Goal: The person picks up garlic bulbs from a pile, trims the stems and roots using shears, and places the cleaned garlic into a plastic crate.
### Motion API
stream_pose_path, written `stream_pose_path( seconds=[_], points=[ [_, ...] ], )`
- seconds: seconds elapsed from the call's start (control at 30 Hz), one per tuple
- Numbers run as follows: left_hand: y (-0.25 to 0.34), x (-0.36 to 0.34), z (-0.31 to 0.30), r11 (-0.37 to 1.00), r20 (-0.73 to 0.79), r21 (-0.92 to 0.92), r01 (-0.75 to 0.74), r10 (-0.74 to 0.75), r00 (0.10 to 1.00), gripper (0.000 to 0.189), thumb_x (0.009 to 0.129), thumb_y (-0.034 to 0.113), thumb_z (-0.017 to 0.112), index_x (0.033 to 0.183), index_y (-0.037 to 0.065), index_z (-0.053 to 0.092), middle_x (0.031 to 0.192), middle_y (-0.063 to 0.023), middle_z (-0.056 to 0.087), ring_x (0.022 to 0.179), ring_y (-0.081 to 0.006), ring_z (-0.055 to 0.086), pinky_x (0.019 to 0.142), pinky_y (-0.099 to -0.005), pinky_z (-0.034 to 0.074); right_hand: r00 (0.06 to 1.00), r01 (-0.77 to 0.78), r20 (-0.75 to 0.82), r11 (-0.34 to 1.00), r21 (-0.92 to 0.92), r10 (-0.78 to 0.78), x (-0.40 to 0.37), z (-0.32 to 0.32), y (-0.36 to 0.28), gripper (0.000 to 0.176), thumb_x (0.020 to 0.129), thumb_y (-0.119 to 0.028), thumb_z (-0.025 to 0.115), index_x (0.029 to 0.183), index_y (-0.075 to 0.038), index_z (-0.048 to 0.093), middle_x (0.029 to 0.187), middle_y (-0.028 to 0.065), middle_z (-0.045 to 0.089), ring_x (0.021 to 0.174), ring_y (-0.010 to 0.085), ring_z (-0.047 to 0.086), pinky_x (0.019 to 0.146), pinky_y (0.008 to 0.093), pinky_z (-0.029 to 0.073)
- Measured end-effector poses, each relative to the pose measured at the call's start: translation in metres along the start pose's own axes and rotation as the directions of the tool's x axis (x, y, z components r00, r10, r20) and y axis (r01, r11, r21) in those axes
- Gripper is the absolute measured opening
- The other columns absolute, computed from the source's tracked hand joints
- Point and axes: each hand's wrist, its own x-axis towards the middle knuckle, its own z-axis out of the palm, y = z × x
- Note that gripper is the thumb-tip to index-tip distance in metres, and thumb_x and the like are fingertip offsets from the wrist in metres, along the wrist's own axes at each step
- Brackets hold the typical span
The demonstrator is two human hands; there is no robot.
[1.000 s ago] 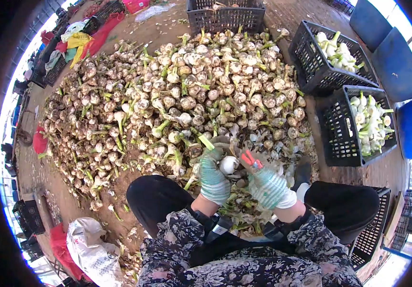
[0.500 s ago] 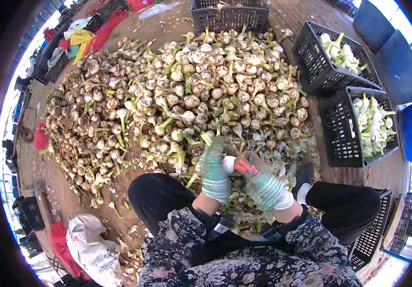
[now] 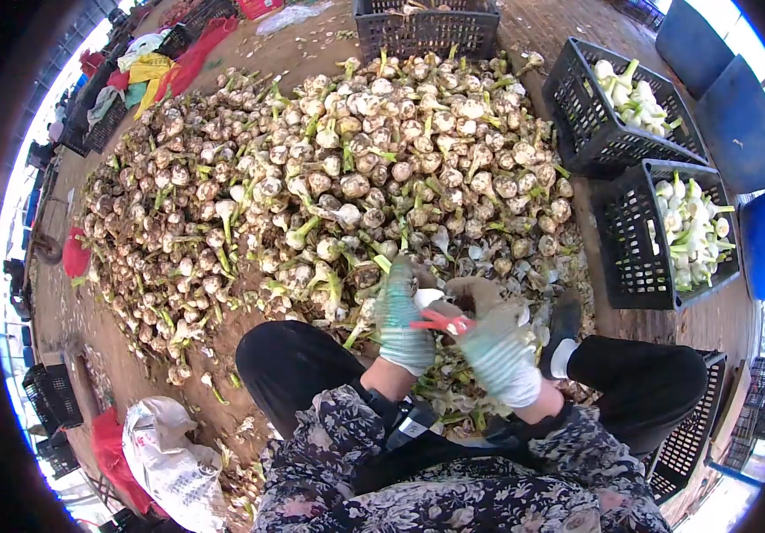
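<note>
Two firm grips: left hand [image 3: 400, 320] clasps garlic bulb [image 3: 428, 297], right hand [image 3: 496, 342] clasps red shears [image 3: 440, 323]; best cut close, bulb steady.

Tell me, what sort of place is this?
Probably an open-air garlic sorting yard: a big heap of dirty garlic lies on bare ground, black crates hold cleaned white bulbs, and the left hand grips a bulb while the right hand holds red clippers.

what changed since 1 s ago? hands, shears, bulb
The right hand swung the shears leftward, across the bulb. The left hand still grips the bulb, now mostly hidden. Both hands stayed shut. The garlic pile and crates are unchanged.
</note>
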Motion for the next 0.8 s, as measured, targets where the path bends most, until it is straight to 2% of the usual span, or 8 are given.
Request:
stream_pose_path(
  seconds=[0.13, 0.2, 0.27, 0.37, 0.6, 0.7, 0.73, 0.8],
  points=[
    [0.023, -0.001, -0.001, 0.932, 0.154, -0.306, 0.193, -0.151, 0.976, 0.016, 0.082, 0.026, 0.057, 0.089, 0.012, 0.051, 0.069, -0.0007, 0.054, 0.056, -0.013, 0.054, 0.046, -0.0247, 0.045, 0.979, 0.203, 0.059, 0.959, -0.196, -0.195, 0.004, -0.013, 0.013, 0.027, 0.073, -0.01, 0.063, 0.097, -0.002, 0.056, 0.093, 0.0145, 0.059, 0.087, 0.0259, 0.057, 0.076, 0.0304, 0.044],
    [0.032, -0.002, 0.01, 0.895, 0.077, -0.412, 0.17, -0.152, 0.985, 0.016, 0.082, 0.025, 0.057, 0.086, 0.012, 0.05, 0.067, -0.0009, 0.053, 0.054, -0.0137, 0.054, 0.043, -0.0259, 0.044, 0.838, -0.182, 0.258, 0.692, -0.698, 0.481, 0.015, -0.024, 0.047, 0.033, 0.072, -0.011, 0.061, 0.104, -0.003, 0.055, 0.1, 0.0176, 0.057, 0.094, 0.0311, 0.056, 0.079, 0.0343, 0.044],
    [0.031, -0.002, 0.005, 0.978, 0.013, -0.187, 0.091, -0.09, 0.996, 0.015, 0.082, 0.025, 0.057, 0.081, 0.011, 0.051, 0.065, -0.0019, 0.054, 0.054, -0.0143, 0.055, 0.043, -0.0265, 0.045, 0.865, -0.104, 0.263, 0.666, -0.739, 0.427, 0.009, -0.032, 0.062, 0.037, 0.072, -0.012, 0.061, 0.108, -0.003, 0.054, 0.106, 0.0185, 0.056, 0.099, 0.0334, 0.054, 0.081, 0.0364, 0.044],
    [0.009, 0.025, -0.011, 0.971, 0.011, -0.121, 0.207, -0.207, 0.978, 0.019, 0.081, 0.029, 0.056, 0.083, 0.011, 0.053, 0.064, -0.0069, 0.059, 0.045, -0.0193, 0.055, 0.036, -0.0292, 0.045, 0.905, 0.421, 0.096, 0.841, -0.34, -0.414, 0.011, -0.026, 0.003, 0.029, 0.071, -0.013, 0.063, 0.1, -0.009, 0.059, 0.097, 0.0135, 0.059, 0.085, 0.0333, 0.057, 0.074, 0.0369, 0.047],
    [0.023, 0.006, -0.004, 0.942, 0.048, 0.069, 0.328, -0.332, 0.942, 0.027, 0.083, 0.034, 0.052, 0.079, 0.007, 0.055, 0.063, -0.0079, 0.059, 0.051, -0.0203, 0.057, 0.042, -0.0326, 0.049, 0.673, 0.732, 0.299, 0.552, -0.4, -0.677, 0.011, -0.012, 0.008, 0.047, 0.057, -0.005, 0.067, 0.1, -0.017, 0.055, 0.078, 0.0109, 0.056, 0.067, 0.0322, 0.056, 0.053, 0.0404, 0.043],
    [0.032, 0.015, -0.003, 0.892, 0.121, -0.276, 0.358, -0.338, 0.934, 0.032, 0.085, 0.034, 0.048, 0.074, 0.005, 0.057, 0.059, -0.0096, 0.058, 0.047, -0.023, 0.055, 0.042, -0.0342, 0.047, 0.692, 0.478, 0.65, 0.474, -0.739, 0.315, -0.016, -0.021, 0.062, 0.037, 0.066, -0.012, 0.064, 0.102, -0.017, 0.057, 0.093, 0.0142, 0.059, 0.08, 0.0313, 0.059, 0.065, 0.0391, 0.047],
    [0.032, 0.019, -0.01, 0.867, 0.193, -0.288, 0.407, -0.364, 0.911, 0.031, 0.085, 0.032, 0.047, 0.076, 0.005, 0.056, 0.061, -0.0096, 0.058, 0.049, -0.0228, 0.056, 0.043, -0.036, 0.047, 0.692, 0.477, 0.649, 0.475, -0.739, 0.316, -0.012, -0.029, 0.079, 0.037, 0.066, -0.012, 0.064, 0.102, -0.017, 0.057, 0.093, 0.0142, 0.059, 0.08, 0.0313, 0.059, 0.065, 0.0391, 0.047],
    [0.031, 0.009, -0.004, 0.88, 0.255, -0.293, 0.373, -0.304, 0.918, 0.029, 0.085, 0.03, 0.047, 0.076, 0.005, 0.056, 0.065, -0.0093, 0.058, 0.053, -0.0224, 0.056, 0.046, -0.0362, 0.047, 0.847, 0.145, 0.522, 0.899, -0.412, 0.103, -0.01, -0.044, 0.104, 0.036, 0.072, -0.012, 0.06, 0.108, -0.011, 0.055, 0.103, 0.018, 0.057, 0.084, 0.0315, 0.059, 0.071, 0.0386, 0.049]
  ],
)
